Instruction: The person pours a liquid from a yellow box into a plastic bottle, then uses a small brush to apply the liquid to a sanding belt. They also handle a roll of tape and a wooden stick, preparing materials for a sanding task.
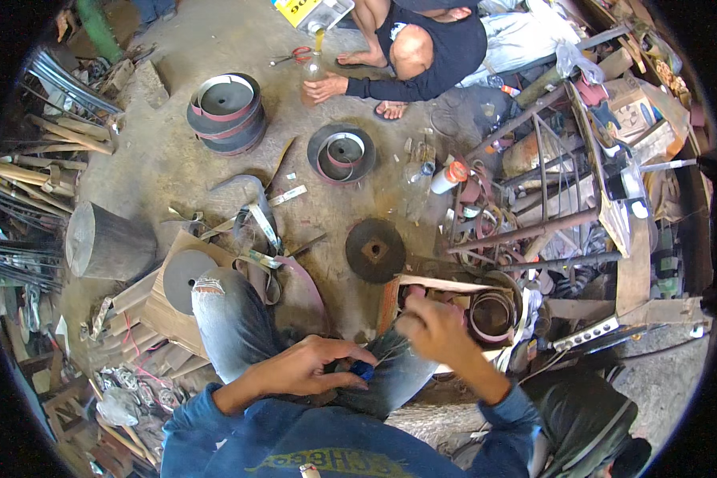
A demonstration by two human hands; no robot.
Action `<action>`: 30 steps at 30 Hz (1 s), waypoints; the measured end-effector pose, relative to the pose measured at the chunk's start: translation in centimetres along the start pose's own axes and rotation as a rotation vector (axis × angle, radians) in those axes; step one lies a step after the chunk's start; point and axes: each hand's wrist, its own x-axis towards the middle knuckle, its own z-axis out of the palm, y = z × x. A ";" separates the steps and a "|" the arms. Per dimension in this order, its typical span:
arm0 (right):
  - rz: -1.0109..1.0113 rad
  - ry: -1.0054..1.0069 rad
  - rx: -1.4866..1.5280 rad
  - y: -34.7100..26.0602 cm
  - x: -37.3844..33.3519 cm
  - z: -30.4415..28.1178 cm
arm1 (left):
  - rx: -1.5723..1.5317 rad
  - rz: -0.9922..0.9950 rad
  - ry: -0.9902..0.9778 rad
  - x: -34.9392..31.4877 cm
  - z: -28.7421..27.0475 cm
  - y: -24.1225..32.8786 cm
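Observation:
My left hand (315, 366) curls its thumb and fingers around a small dark-blue round object (361, 370) above my lap; its kind is not clear. My right hand (432, 331) is raised over my right knee, blurred by motion, with its fingers curled in. Whatever it pinches is too small to make out. Thin pale lines show between my hands, possibly threads. Beside my right hand stands an open cardboard box (454, 283) containing rolled strips (492, 313). A dark disc with a square centre plate (375, 250) lies on the floor ahead.
Ahead, a crouching person's hand (325, 88) steadies a clear bottle (311, 72) under a tilted yellow-and-white container (315, 12). Red-handled scissors (299, 54) lie nearby. Stacked wheels (227, 111), a ringed disc (341, 154) and a cylinder block (111, 241) stand left and ahead. A metal rack (534, 223) borders the right.

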 end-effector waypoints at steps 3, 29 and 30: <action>0.248 -0.077 0.152 1.0 -0.6 -0.8 | -0.247 -0.096 0.118 -1.3 -0.4 0.3; 0.474 -0.079 0.581 0.7 -1.2 2.3 | -1.563 -0.207 0.512 1.5 4.2 -6.1; 0.460 -0.018 0.588 -0.2 -0.6 2.1 | -1.573 -0.182 0.494 1.7 4.4 -6.3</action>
